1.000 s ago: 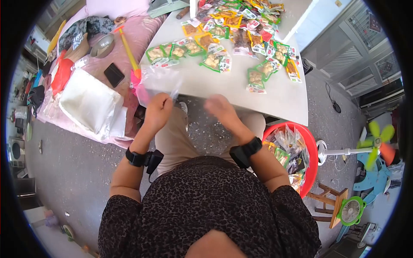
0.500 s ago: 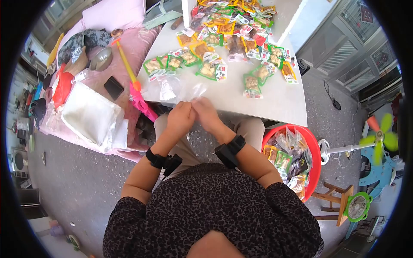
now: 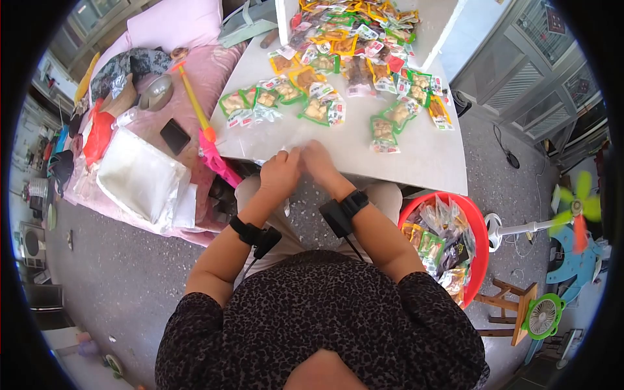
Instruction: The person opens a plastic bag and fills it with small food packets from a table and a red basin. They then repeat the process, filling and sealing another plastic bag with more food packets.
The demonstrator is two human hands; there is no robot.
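My left hand (image 3: 281, 173) is closed over the near edge of the white table (image 3: 403, 162), fingers pinched together on a clear plastic bag (image 3: 273, 140). Close beside it, my right hand (image 3: 318, 160) is also closed at the bag, slightly blurred, its fingertips partly hidden. The see-through film is hard to make out against the tabletop. Beyond the hands lie green-edged snack packets (image 3: 318, 109) and two more packets (image 3: 385, 130) to the right.
A heap of snack packets (image 3: 357, 32) fills the back of the table between white panels. At my right stands a red tub (image 3: 480, 260) of filled bags. A pink-covered bed (image 3: 211, 71) holds a white plastic stack (image 3: 140, 175), with a pink-and-yellow toy (image 3: 195, 97) at its edge.
Both hands stay together at the table edge, with the fingers shifted slightly. The crumpled clear plastic left of them now lies flatter and shows less. The view has moved a little.
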